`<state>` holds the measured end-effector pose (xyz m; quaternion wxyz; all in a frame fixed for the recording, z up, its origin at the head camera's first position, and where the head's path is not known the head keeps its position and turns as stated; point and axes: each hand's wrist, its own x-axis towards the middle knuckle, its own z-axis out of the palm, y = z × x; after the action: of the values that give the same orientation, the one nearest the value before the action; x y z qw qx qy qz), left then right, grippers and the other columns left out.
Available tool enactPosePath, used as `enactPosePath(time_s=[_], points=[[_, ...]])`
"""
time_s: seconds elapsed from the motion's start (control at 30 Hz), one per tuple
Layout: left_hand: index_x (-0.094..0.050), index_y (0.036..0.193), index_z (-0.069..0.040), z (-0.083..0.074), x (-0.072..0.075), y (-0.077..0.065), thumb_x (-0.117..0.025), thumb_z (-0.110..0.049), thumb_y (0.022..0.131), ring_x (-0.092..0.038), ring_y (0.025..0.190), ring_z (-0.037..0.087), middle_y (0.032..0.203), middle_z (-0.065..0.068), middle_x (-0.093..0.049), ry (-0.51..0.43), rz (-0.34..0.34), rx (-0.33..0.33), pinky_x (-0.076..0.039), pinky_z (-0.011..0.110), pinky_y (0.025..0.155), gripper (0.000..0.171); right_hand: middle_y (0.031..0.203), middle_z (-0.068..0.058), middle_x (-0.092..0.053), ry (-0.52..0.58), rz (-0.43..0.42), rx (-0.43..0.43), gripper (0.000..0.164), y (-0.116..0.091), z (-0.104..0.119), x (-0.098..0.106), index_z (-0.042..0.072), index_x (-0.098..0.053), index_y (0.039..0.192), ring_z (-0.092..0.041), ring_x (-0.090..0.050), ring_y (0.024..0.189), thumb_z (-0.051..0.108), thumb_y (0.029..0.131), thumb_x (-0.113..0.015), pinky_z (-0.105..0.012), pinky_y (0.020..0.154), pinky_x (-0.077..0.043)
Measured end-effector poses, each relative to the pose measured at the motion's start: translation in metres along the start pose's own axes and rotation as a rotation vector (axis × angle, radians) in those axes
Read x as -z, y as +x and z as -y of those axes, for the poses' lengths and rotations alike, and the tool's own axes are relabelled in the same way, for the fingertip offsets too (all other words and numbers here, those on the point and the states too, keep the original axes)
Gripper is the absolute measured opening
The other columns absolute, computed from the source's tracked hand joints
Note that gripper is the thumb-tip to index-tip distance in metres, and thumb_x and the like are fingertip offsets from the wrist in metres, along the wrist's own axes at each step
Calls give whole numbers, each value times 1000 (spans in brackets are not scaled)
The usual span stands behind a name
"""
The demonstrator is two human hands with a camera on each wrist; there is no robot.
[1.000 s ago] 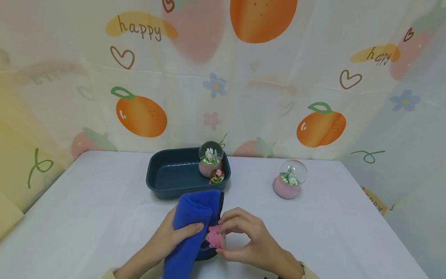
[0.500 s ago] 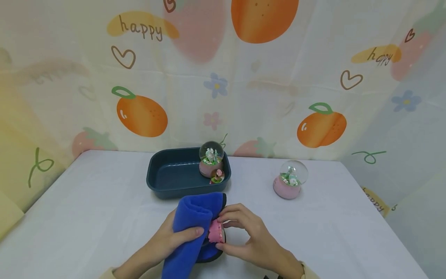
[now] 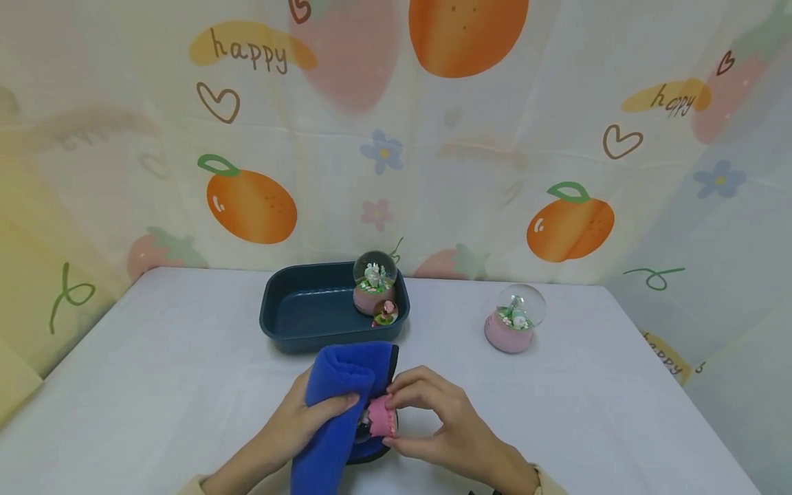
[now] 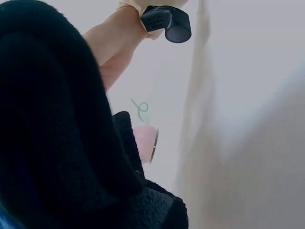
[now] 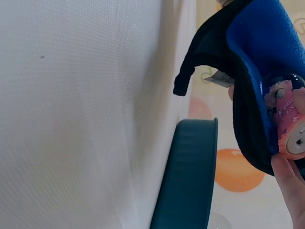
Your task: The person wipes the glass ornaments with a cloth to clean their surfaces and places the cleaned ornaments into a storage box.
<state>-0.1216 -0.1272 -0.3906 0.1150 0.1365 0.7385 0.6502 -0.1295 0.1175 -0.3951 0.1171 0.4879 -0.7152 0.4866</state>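
Observation:
My left hand (image 3: 309,416) grips a folded blue cloth (image 3: 337,430) with black edging, its thumb lying across the front. A small snow globe with a scalloped pink base (image 3: 382,416) lies sideways in the cloth's fold, dome toward the left and partly covered. My right hand (image 3: 442,419) pinches that base between thumb and fingers. The right wrist view shows the pink base (image 5: 286,112) with its round pale underside turned outward, against the blue cloth (image 5: 264,36). In the left wrist view the dark-looking cloth (image 4: 57,119) hides the left hand and most of the work.
Behind the hands stands a dark teal tray (image 3: 303,302). At its right end are a larger snow globe (image 3: 374,282) and a tiny figurine globe (image 3: 386,313). Another pink-based snow globe (image 3: 510,331) stands on the white table (image 3: 155,385) at right. A fruit-print curtain (image 3: 346,172) backs the table.
The pink base has turned a little between my right fingers and shifted slightly against the cloth. Both hands keep their holds; the tray and the other globes stay put.

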Motion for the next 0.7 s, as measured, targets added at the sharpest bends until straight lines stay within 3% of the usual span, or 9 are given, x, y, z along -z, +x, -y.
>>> enactPosePath(time_s=[0.1,0.3,0.37,0.5,0.6,0.7], points=[[-36,142,0,0,2,0,-61,-28,95,-59,114,26,134,21,-55,-27,32,23,-53,45,94,60,117,-8,-61,-44,-10,31,41,0,0,1,10,-62,109,-17,-61,109,1,76,-84,-26,89,-56],[-20,150,-2,3,7,0,-56,-40,96,-56,115,26,140,20,-48,-118,189,161,-51,46,94,75,115,-9,-61,-96,-31,107,42,0,-2,2,10,-62,104,-17,-60,107,-5,71,-84,-22,95,-52],[-16,151,-3,3,8,-1,-56,-42,95,-54,116,26,142,19,-45,-117,216,176,-51,48,95,79,115,-9,-61,-95,-40,102,42,0,-3,3,10,-63,104,-17,-60,106,-4,71,-85,-22,96,-51],[-22,149,-2,2,8,-2,-60,-39,94,-56,117,29,139,21,-49,-108,224,114,-51,49,95,76,114,-9,-61,-86,-69,65,44,0,-3,3,9,-63,108,-16,-61,104,2,72,-86,-23,92,-54],[-30,146,-4,1,3,-2,-67,-32,92,-57,117,30,135,20,-53,-56,177,31,-51,49,95,71,112,-10,-61,-32,-98,19,45,0,-4,2,7,-62,111,-16,-63,101,1,73,-85,-28,82,-59],[-33,146,-15,0,-3,-4,-73,-25,89,-56,121,29,139,11,-53,24,115,-37,-48,48,98,70,110,-12,-62,40,-127,-31,46,0,-6,2,4,-60,115,-16,-67,94,-1,75,-83,-32,73,-61]])
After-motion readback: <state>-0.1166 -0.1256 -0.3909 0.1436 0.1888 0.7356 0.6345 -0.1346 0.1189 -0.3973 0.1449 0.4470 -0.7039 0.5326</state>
